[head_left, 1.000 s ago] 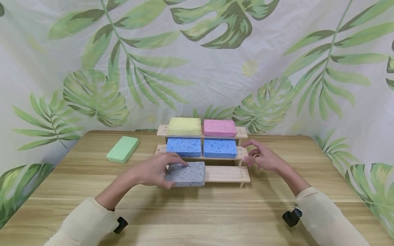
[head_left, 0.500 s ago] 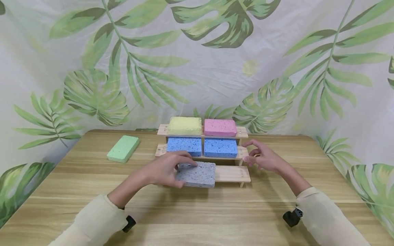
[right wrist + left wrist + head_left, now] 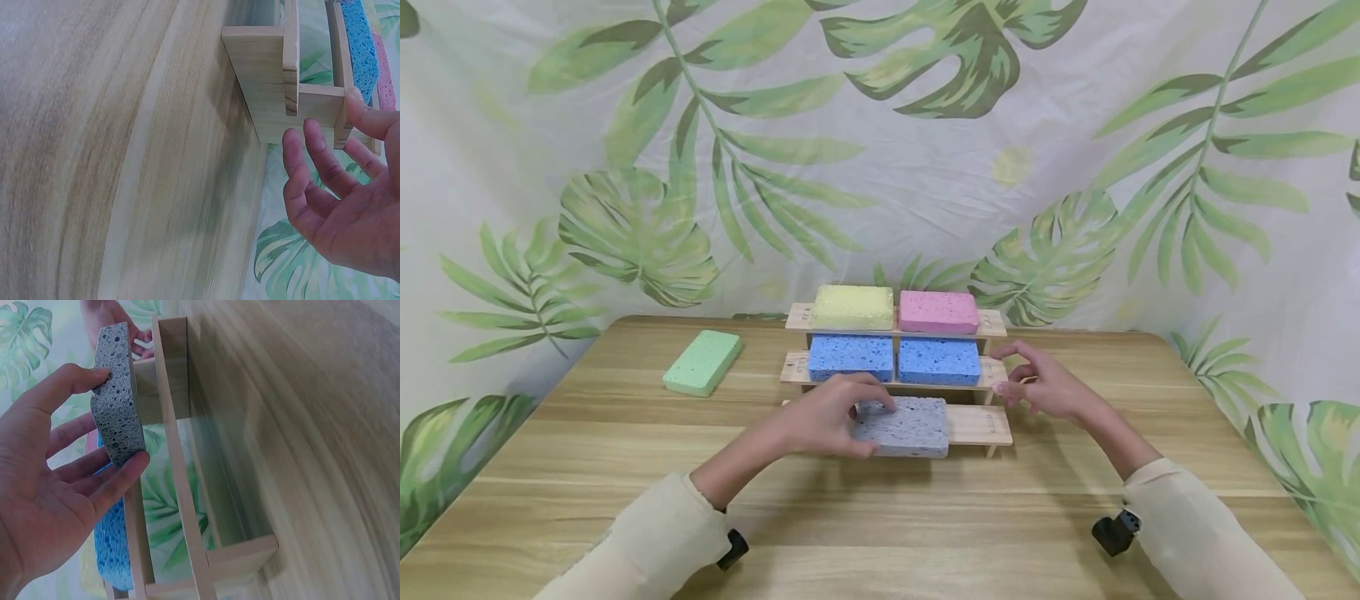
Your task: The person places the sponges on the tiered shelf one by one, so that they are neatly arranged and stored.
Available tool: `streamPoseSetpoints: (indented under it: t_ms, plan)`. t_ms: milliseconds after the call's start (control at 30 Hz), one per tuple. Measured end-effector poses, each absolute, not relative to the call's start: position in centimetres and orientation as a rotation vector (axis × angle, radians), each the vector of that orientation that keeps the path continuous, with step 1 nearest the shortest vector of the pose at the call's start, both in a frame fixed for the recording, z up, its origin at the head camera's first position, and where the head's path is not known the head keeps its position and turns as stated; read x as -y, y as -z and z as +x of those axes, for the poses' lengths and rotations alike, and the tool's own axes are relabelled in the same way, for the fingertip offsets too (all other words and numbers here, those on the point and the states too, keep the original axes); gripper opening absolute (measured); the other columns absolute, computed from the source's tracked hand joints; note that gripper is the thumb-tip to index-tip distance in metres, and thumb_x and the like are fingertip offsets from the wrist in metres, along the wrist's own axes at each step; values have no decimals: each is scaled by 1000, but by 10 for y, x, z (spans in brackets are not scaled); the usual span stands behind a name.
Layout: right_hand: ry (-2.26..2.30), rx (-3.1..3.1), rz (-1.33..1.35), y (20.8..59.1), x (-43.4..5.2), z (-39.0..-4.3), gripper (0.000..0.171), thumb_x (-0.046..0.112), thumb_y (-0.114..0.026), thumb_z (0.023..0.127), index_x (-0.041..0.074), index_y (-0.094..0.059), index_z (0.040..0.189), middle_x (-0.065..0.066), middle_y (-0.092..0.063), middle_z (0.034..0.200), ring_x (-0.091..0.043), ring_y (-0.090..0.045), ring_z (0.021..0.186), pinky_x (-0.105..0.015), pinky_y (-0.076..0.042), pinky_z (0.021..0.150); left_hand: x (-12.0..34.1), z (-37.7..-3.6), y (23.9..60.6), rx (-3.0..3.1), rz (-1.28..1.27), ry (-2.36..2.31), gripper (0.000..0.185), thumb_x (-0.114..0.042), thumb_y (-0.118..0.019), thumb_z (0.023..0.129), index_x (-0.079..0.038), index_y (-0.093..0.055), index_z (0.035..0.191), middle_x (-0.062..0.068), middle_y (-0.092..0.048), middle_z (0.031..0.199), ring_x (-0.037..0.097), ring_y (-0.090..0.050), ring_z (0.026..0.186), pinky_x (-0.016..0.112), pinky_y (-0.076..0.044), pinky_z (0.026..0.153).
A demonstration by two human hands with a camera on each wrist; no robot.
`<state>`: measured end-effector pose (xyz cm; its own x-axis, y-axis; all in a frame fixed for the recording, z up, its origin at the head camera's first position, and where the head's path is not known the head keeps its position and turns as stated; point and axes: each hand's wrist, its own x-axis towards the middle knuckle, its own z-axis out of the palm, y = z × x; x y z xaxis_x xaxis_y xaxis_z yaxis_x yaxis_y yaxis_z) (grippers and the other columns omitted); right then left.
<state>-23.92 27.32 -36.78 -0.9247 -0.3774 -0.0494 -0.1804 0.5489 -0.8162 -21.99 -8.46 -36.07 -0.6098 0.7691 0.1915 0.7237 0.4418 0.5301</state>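
The left hand [image 3: 829, 419] holds the gray sponge [image 3: 904, 426] and has slid it to the right along the near, bottom step of the wooden rack [image 3: 983, 423], while the right hand [image 3: 1047, 387] waits with loose fingers, holding nothing, by the rack's right end.

Bright, even light is cast from above; only soft shadows are thrown on the light wooden table [image 3: 880, 517]. The head view is rendered sharp. Both wrist views are smeared by motion blur.

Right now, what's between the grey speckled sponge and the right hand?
Head view: only a bare stretch of the wooden rack's bottom shelf separates the grey speckled sponge, gripped by the left hand, from the right hand.
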Motion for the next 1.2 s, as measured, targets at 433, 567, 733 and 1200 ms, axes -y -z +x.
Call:
streamPoseSetpoints:
  t_ms: [433,567,733,1200]
  plan:
    - [1322,-2562,-446,367,-273,-239,50,8,-68,100,0,-45,145,-23,-72,94,-38,-69,87,-38,-53,56,68,-219,365,-2611,1392,-855,37,-14,-85,84,-3,-74,117,14,-69,125,16,-59,91,21,-49,70]
    - [1322,-2561,-452,367,-273,-239,51,8,-68,100,1,-45,145,-23,-72,93,-39,-69,86,-38,-52,56,65,-219,367,-2610,1385,-848,37,-14,-84,85,-3,-73,118,15,-68,128,15,-60,92,22,-50,72]
    - [1319,-2560,-464,368,-273,-239,50,7,-67,100,1,-45,145,-23,-72,93,-39,-68,85,-38,-53,55,60,-220,369,-2613,1368,-850,37,-15,-84,86,-3,-73,119,15,-67,131,17,-60,93,25,-51,75]
    - [1315,-2561,-465,368,-273,-239,49,6,-67,100,1,-45,143,-22,-72,91,-39,-68,84,-36,-50,54,48,-216,372,-2654,1306,-863,38,-18,-87,86,-2,-73,118,15,-69,129,29,-65,120,37,-57,95]
